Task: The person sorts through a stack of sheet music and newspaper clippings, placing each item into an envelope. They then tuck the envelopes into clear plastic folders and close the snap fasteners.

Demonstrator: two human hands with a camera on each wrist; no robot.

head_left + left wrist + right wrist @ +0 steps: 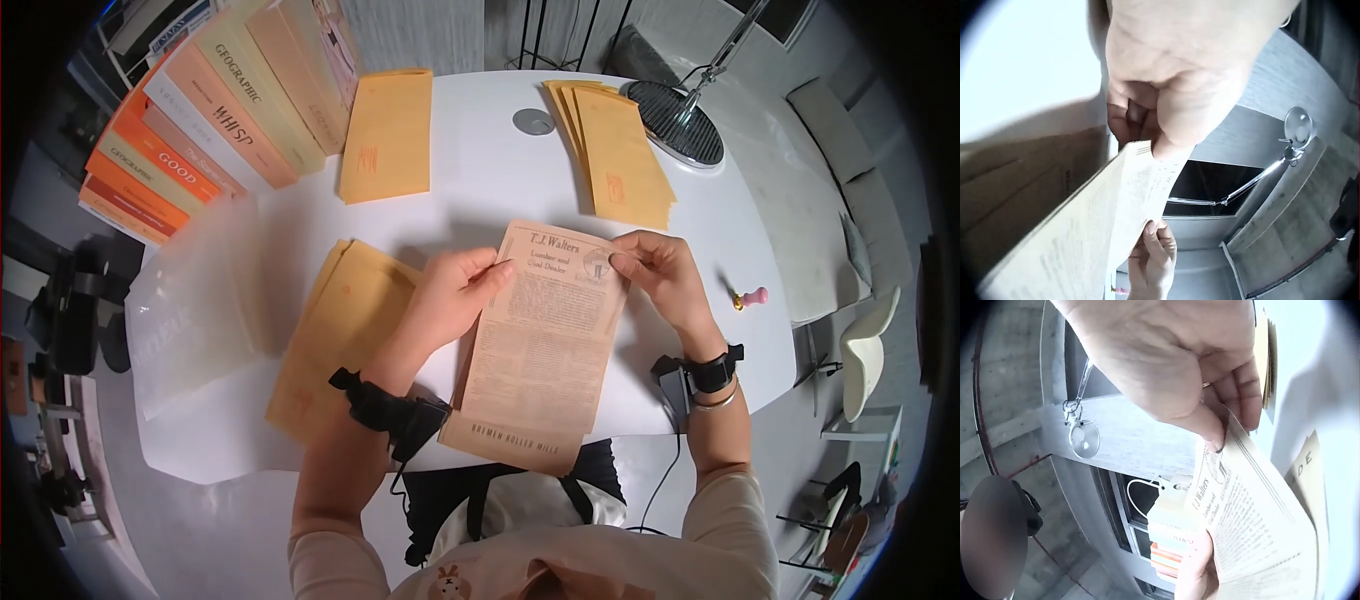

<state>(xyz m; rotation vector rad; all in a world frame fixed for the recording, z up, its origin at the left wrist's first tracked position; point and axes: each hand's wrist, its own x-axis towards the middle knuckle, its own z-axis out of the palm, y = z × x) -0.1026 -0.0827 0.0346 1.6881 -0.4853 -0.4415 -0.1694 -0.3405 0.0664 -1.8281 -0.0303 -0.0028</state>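
Observation:
A printed sheet headed "T.J. Walters" [545, 330] is held up over the front of the table, tilted toward the person. The left hand [455, 300] pinches its upper left edge between thumb and fingers; the right hand [665, 280] pinches the upper right corner. Behind the sheet, another paper [510, 443] reading "Bremen Roller Mills" sticks out at the bottom. In the left wrist view the left hand [1175, 81] grips the paper's edge [1116, 206]. The right wrist view shows the right hand [1179, 369] with thumb and fingers on the sheet's corner [1247, 506].
Brown envelopes [345, 320] lie by the left forearm, one stack [388, 135] at the back, another [625, 160] at the back right. Books [220, 110] and a translucent bag [195, 310] stand left. A pink-handled stamp [752, 298] and a lamp base [680, 125] are right.

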